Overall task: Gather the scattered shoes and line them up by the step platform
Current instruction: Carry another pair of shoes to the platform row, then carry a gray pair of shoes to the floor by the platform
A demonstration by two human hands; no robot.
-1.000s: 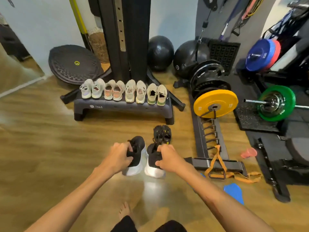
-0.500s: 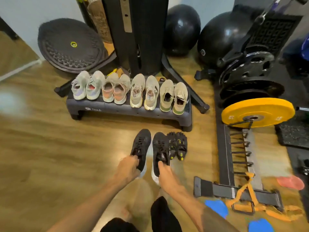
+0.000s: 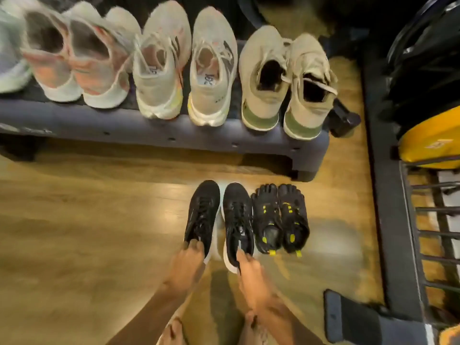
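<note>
Each hand, left hand (image 3: 186, 263) and right hand (image 3: 251, 266), has its fingers curled on a heel of the black sneakers (image 3: 220, 220), setting them toes-first toward the step platform (image 3: 159, 131) (snug beside the toe shoes (image 3: 280, 220)), presumably to keep the row straight.

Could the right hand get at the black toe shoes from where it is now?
Probably yes. The right hand grips the heel of a black sneaker, and the toe shoes sit right beside that sneaker on bare floor, heels toward the person, nothing between. It would have to let go first.
</note>
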